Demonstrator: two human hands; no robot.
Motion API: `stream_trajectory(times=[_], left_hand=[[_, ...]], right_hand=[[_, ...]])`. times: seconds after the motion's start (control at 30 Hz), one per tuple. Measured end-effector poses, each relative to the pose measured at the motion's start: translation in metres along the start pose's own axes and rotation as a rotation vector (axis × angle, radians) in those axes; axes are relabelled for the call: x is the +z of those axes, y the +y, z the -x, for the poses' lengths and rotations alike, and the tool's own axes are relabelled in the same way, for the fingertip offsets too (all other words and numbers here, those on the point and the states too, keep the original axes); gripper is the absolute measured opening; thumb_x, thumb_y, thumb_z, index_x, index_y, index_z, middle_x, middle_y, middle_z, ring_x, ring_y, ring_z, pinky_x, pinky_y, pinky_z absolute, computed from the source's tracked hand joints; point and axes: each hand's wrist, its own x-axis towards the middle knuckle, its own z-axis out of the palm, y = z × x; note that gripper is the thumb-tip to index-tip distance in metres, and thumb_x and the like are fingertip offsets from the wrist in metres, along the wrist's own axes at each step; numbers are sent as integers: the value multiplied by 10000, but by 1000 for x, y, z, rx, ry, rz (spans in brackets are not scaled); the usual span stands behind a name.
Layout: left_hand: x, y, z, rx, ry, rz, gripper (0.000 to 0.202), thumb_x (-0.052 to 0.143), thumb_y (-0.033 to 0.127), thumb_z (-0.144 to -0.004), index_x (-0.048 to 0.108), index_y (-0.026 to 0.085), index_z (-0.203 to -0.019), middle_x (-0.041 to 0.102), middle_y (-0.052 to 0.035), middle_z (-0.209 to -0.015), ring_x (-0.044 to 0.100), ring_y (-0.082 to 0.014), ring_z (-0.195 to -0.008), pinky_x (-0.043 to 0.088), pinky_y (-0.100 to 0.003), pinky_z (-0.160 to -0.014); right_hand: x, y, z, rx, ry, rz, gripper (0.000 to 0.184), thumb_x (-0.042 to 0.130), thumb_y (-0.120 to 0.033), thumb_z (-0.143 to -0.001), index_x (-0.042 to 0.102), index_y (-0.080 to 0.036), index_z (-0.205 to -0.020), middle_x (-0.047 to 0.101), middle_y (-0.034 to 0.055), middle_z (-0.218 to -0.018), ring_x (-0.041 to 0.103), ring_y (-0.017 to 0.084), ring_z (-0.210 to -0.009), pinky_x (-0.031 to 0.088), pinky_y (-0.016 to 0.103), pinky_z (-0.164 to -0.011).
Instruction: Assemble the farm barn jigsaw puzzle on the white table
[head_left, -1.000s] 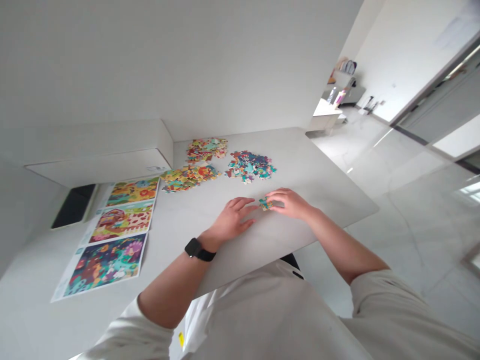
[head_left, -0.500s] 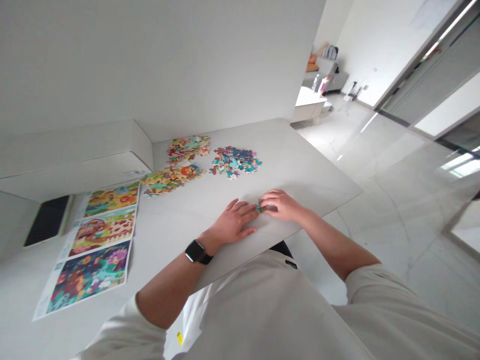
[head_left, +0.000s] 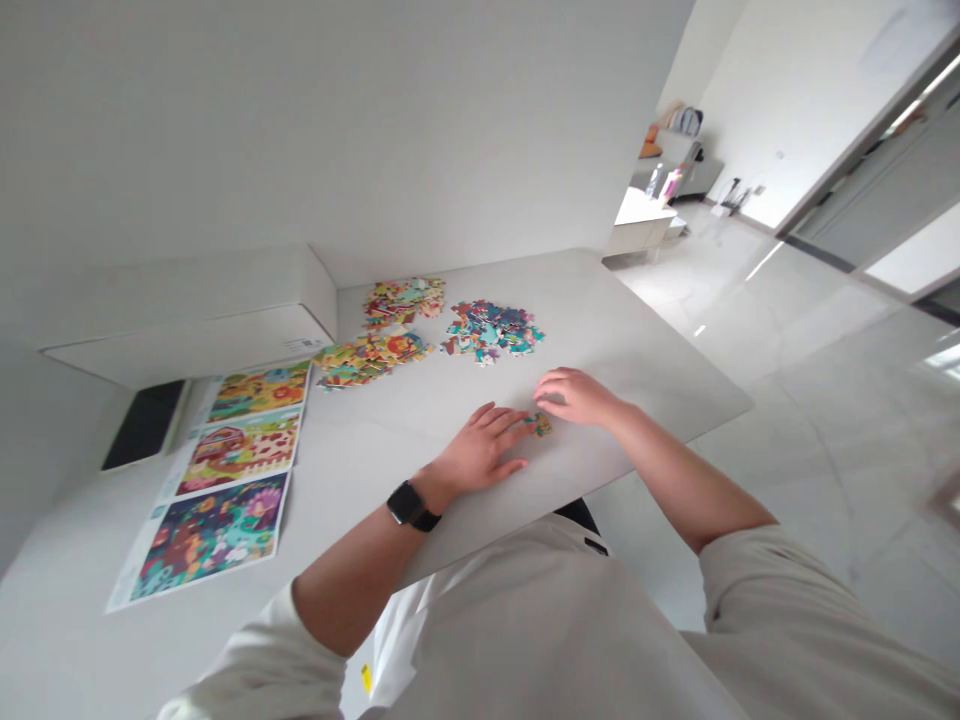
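Left to right: dark phone or tablet (head_left: 144, 424) at far left of the frame, lying flat below the white box (head_left: 187, 315); whether the box holds anything can't be told. Next to it a reference sheet (head_left: 225, 478) with three printed pictures, flat on the table (head_left: 660, 370). Upper centre: three loose heaps of puzzle pieces, a yellow-orange heap (head_left: 373, 355), a red-mixed heap (head_left: 404, 299) behind it, a blue-teal heap (head_left: 491, 332) to the right; none in a container. Centre frame: left hand (head_left: 480, 450), watch (head_left: 411, 505) on the wrist, lies palm-down on the table with fingers stretched out flat, gripping nothing; fingertips reach to just beside the small joined puzzle piece (head_left: 538, 424). That piece lies flat on the table between the two hands, near the front edge. Right hand (head_left: 577, 396) sits just right of and above the piece, fingers loosely curled, tips near it; can't tell if they touch it. It holds nothing that I can see.
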Motion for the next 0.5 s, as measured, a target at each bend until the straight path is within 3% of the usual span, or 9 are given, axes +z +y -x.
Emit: stream_trajectory(times=[0.17, 0.33, 0.43, 0.5], left_hand=[[-12, -14, 7, -151, 187, 8, 456, 541, 472, -1099, 646, 269, -1495, 668, -130, -1510, 621, -298, -1376, 387, -549, -1277], [-20, -42, 23, -328, 286, 7, 345, 584, 390, -1074, 720, 260, -1362, 729, -114, -1396, 667, -284, -1285, 489, -514, -1175], [-20, -55, 29, -397, 297, 24, 319, 601, 350, -1055, 732, 270, -1336, 745, -99, -1359, 681, -276, -1263, 511, -505, -1152], [-19, -59, 31, -416, 305, 36, 314, 610, 326, -1043, 737, 260, -1323, 751, -99, -1344, 688, -275, -1254, 519, -501, -1148]], right_hand=[[-12, 14, -43, 202, 4, 103, 156, 711, -270, -979, 835, -250, -1072, 813, 81, -1181, 742, 254, -1092, 553, 372, -1012], [-19, 26, -88, 439, -101, 184, 234, 763, -326, -944, 827, -258, -1159, 827, 74, -1199, 766, 257, -1055, 566, 342, -910], [-12, 31, -108, 496, -136, 178, 263, 789, -326, -919, 821, -263, -1173, 840, 61, -1140, 771, 249, -1019, 566, 329, -873], [0, 30, -115, 482, -77, 177, 217, 764, -292, -931, 826, -260, -1136, 839, 62, -1117, 765, 248, -1011, 563, 332, -873]])
